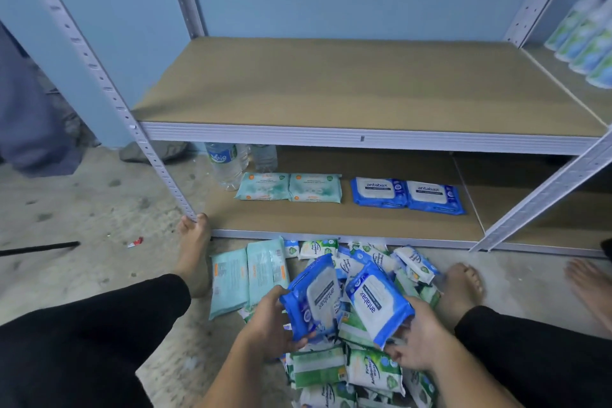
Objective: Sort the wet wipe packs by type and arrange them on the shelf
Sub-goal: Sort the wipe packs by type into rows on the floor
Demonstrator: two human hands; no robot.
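My left hand (270, 325) grips a blue antabax pack (313, 298) by its lower left edge. My right hand (419, 339) grips a second blue antabax pack (377, 303) from below. Both packs hover above a pile of green-and-white wipe packs (347, 371) on the floor between my legs. Two pale teal packs (248, 275) lie on the floor to the left of the pile. On the bottom shelf (331, 222), two teal packs (289, 187) lie side by side, and two blue antabax packs (409, 195) lie to their right.
The middle shelf board (331, 86) is bare. Two water bottles (228, 164) stand at the bottom shelf's left end. Green-and-blue containers (586, 43) line the neighbouring shelf on the right. My bare feet (193, 252) flank the pile; another person's foot (589, 285) shows at far right.
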